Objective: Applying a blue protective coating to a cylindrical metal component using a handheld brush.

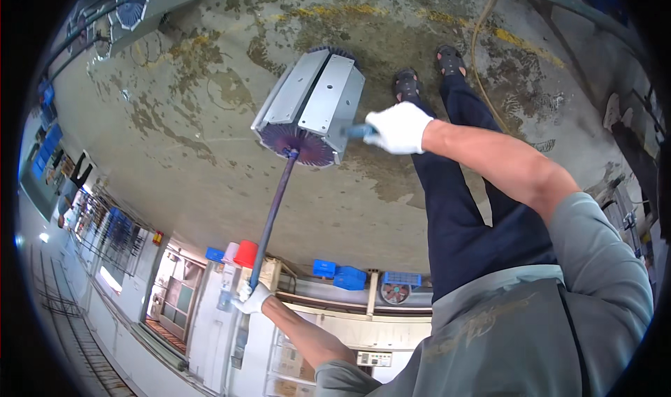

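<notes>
A many-sided drum (pixel 323 93), faced with grey metal plates that have small holes, sits in the middle of the view. Its end (pixel 297 142) is purple and finned, and a long metal shaft (pixel 271 212) runs out of it toward the lower left. My left hand (pixel 253 300), in a white glove, is closed around the far part of that shaft. In my white-gloved right hand (pixel 402 128) is a short blue-green tool (pixel 356 131), beside the drum's right edge. The tool's tip is blurred; whether it touches the drum I cannot tell.
Similar drums with shafts (pixel 133 9) are at the upper left. A hose (pixel 478 47) runs across the wet, stained floor (pixel 189 110) right of my feet. A red bucket (pixel 246 254), blue crates (pixel 349 278) and a fan (pixel 396 292) line the wall. Another person (pixel 70 187) is at the far left.
</notes>
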`<state>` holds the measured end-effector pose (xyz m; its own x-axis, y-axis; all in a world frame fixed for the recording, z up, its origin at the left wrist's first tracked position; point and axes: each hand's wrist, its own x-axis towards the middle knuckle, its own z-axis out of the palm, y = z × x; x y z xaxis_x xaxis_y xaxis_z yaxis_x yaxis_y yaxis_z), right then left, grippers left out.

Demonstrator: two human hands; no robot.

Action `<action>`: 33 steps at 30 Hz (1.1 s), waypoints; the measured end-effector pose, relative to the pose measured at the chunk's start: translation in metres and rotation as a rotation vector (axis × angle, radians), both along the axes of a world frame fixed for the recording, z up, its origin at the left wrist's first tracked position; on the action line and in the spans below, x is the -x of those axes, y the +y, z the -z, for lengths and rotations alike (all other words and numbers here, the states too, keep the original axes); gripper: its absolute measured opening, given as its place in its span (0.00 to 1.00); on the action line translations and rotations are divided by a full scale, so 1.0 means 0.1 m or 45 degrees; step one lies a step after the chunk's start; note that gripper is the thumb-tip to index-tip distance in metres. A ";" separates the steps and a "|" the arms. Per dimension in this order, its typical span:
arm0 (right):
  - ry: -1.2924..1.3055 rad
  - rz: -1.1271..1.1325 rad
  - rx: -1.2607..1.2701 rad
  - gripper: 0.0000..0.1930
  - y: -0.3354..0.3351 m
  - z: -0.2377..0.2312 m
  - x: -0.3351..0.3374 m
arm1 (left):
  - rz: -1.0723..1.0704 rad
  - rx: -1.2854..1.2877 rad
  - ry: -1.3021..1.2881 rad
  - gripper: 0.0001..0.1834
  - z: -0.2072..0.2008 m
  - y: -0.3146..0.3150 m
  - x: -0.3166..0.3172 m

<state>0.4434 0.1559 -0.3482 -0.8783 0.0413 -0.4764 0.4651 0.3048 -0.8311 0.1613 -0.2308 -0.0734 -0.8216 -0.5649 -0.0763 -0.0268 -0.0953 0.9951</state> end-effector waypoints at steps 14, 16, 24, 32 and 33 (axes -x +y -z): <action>0.128 0.053 -0.210 0.12 -0.27 0.06 -0.16 | 0.037 0.076 0.096 0.25 0.11 -0.17 0.13; 0.269 0.055 -0.200 0.10 -0.42 0.25 -0.22 | 0.014 0.089 0.103 0.25 0.18 -0.03 0.10; -0.043 0.089 -0.378 0.13 -0.36 0.47 0.08 | -0.074 0.140 0.149 0.25 0.27 -0.10 0.24; -0.164 0.294 -0.349 0.13 -0.30 0.74 0.15 | -0.068 0.083 0.076 0.26 0.26 -0.16 0.31; -0.215 0.314 -0.399 0.13 -0.25 0.79 0.14 | -0.119 0.088 0.066 0.26 0.25 -0.19 0.29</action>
